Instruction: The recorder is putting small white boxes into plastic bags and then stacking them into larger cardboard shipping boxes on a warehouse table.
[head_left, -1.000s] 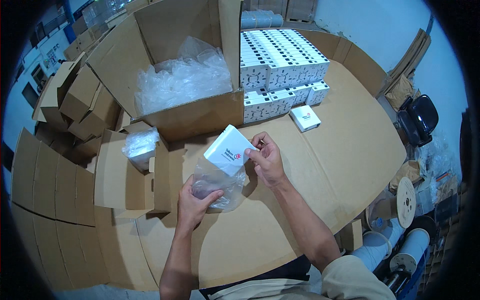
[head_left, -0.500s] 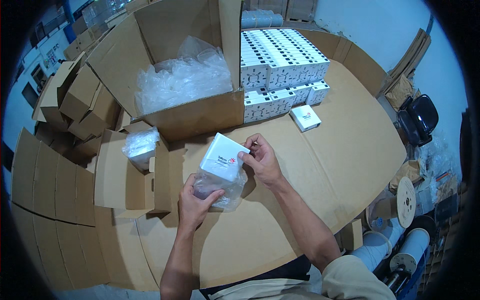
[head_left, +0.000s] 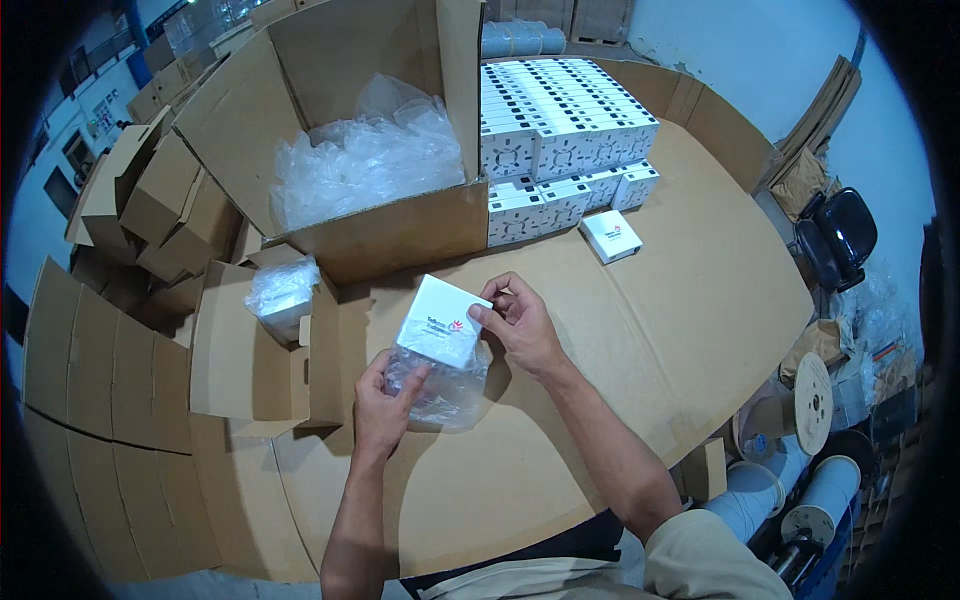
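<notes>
A square white box (head_left: 440,312) with a small red mark is tilted above the cardboard surface, its lower part still inside a clear plastic bag (head_left: 450,398). My left hand (head_left: 388,398) grips the bag and the box's lower left, thumb on top. At the box's right edge, my right hand (head_left: 518,325) pinches the corner between thumb and fingers. To the left stands an open cardboard carton (head_left: 255,365) holding plastic-wrapped white boxes (head_left: 287,300). A single white box (head_left: 611,236) lies beyond my right hand, beside the stack.
A large cardboard box (head_left: 390,230) full of crumpled clear bags (head_left: 370,160) stands at the back. Right of it rise stacked white boxes (head_left: 570,115). Empty cartons (head_left: 165,205) pile up at far left. Spools (head_left: 812,405) and a black chair (head_left: 838,235) are off the table's right side.
The white box and both hands have shifted slightly; the box now sits a little lower and flatter. My left thumb has moved up from the bag toward the box's lower edge.
</notes>
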